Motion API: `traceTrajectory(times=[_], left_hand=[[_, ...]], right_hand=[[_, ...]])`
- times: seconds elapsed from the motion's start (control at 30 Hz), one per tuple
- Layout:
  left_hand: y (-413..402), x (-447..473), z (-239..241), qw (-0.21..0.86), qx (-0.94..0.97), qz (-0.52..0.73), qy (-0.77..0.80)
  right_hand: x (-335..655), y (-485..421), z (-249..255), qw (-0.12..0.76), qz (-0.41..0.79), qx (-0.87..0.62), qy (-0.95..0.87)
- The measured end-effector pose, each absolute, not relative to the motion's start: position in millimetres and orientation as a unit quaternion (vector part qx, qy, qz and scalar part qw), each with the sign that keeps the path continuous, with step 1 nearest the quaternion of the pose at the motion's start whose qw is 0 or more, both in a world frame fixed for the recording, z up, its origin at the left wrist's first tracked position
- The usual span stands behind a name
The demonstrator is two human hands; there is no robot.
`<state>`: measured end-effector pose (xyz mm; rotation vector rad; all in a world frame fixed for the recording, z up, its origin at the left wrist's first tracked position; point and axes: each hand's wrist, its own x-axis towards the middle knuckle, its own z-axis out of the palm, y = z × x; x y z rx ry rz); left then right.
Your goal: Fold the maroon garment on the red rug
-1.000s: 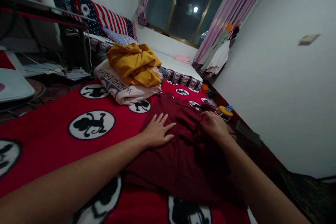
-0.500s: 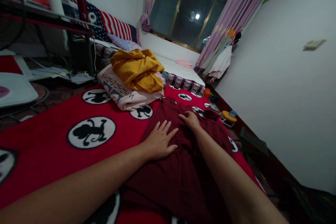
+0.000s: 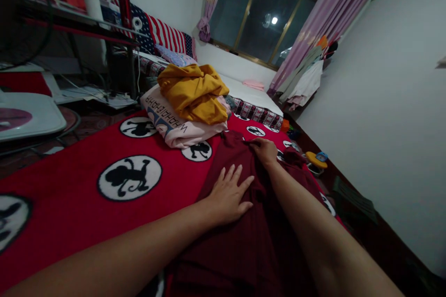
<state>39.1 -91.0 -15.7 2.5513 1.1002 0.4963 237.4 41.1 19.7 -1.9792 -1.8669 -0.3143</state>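
A dark maroon garment (image 3: 244,246) lies spread on a red blanket (image 3: 69,204) printed with black monkey figures in white circles. My left hand (image 3: 228,195) rests flat on the garment's left side, fingers spread. My right hand (image 3: 264,150) reaches further out to the garment's far end, its fingers curled down onto the cloth near the collar; whether they pinch the fabric is hard to see.
A pile of clothes sits beyond the garment: a mustard-yellow piece (image 3: 193,90) on a pink lettered one (image 3: 174,123). A dark table (image 3: 69,23) with clutter stands at the left, a white object (image 3: 28,116) below it. Small toys (image 3: 315,160) lie by the right wall.
My right hand has moved from the garment's right side across to its far end, carrying cloth over. My left hand stayed flat on the garment. The view shifted slightly.
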Motion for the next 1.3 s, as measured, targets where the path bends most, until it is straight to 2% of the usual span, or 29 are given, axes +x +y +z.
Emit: traceTrajectory(times=[0.2,0.3,0.5,0.6,0.87,0.97,1.1,1.17,1.3], left_hand=[[-97.5,45.5,-20.7,0.163,0.895,0.163,0.381],[-99.0,47.2,-24.1,0.149,0.895,0.171,0.384],[-98.4,46.4,-30.4,0.131,0.900,0.181,0.373],[-98.7,45.7,-32.0,0.131,0.901,0.187,0.369],[-97.9,44.8,-27.4,0.138,0.907,0.189,0.351],[-96.7,44.3,-26.4,0.130,0.913,0.168,0.349],[-93.9,44.1,-26.8,0.147,0.902,0.201,0.351],[-88.7,44.4,-26.8,0.183,0.883,0.241,0.359],[-69.8,44.0,-27.6,0.335,0.764,0.397,0.383]], right_hand=[[227.8,44.8,13.5,0.113,-0.166,-0.725,-0.659],[208.1,50.7,20.9,0.134,-0.202,-0.704,-0.667],[169.4,77.8,21.2,0.223,-0.027,-0.714,-0.663],[162.5,94.4,16.9,0.230,0.047,-0.702,-0.672],[150.8,121.1,3.4,0.286,0.058,-0.704,-0.648],[144.5,119.6,0.6,0.276,0.095,-0.698,-0.654],[144.6,99.7,6.7,0.266,0.166,-0.668,-0.675],[150.0,76.6,9.4,0.310,0.192,-0.629,-0.687],[169.0,-0.8,13.4,0.482,0.165,-0.492,-0.706]])
